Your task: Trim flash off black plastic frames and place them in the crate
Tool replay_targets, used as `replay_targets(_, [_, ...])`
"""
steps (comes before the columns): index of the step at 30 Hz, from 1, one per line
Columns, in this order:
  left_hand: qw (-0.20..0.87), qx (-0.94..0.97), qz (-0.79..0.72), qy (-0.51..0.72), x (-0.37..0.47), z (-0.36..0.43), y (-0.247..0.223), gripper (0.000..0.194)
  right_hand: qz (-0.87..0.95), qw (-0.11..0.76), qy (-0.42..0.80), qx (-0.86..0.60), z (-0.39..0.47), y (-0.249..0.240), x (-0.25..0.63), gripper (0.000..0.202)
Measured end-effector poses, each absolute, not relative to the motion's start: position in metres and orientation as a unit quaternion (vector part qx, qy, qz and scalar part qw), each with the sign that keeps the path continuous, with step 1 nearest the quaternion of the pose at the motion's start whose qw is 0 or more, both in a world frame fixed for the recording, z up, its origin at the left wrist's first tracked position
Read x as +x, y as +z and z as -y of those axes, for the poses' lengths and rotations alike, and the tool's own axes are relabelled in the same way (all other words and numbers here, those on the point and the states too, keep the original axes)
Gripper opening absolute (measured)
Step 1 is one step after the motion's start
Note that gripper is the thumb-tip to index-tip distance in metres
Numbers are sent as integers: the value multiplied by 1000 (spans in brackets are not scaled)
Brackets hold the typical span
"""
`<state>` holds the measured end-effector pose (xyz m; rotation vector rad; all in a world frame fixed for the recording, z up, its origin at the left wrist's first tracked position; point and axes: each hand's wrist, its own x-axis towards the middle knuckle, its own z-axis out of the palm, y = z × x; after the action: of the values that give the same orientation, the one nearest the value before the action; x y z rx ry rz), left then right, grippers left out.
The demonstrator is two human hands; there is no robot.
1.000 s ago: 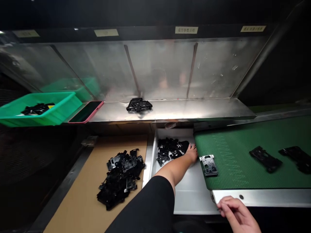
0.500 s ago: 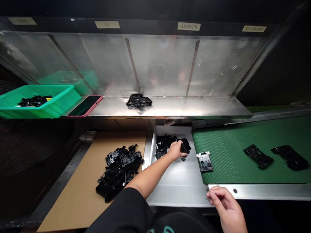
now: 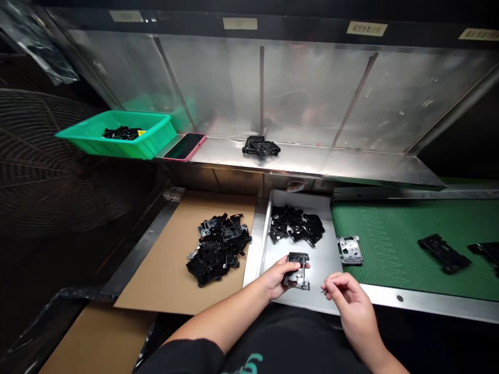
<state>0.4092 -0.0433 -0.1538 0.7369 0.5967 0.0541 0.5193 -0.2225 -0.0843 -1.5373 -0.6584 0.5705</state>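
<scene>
Left hand (image 3: 277, 279): some fingers hidden behind the black part (image 3: 295, 276) it grips over the tray (image 3: 329, 254), toward the near edge; thumb covers a bit of it. Right hand (image 3: 346, 295), close to the tray's near right corner: thin item (image 3: 323, 288) in the pinch, too small to identify. Belt (image 3: 390, 223) and its rightmost part (image 3: 488, 252) cut off by picture edge. Pile (image 3: 220, 249) near the cardboard's (image 3: 167, 265) right edge overlaps, lower pieces hidden. Leftmost label (image 3: 126, 16) blurred, unreadable.
</scene>
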Motion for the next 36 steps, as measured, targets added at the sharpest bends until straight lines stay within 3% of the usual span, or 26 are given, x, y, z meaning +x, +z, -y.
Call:
replay_targets(6, [916,290,-273,38,381,46,-144,34,297,652,250,-651,203,-76,492,26])
replay_targets(11, [935,264,-233,34,362,43,-131,57,297,661,237,-647,195,-65,477,23])
replay_targets(22, [949,249,-194,15,329,44,-77,56,321,702,187,-607,183,-51,454,11])
replay_targets(30, [944,259,-204,-16,318,49,-60,78,341,703,174,-600,178,-50,448,9])
replay_targets(36, [944,263,-195,-36,319,48,-71,84,337,705,175,-599,179,-52,449,9])
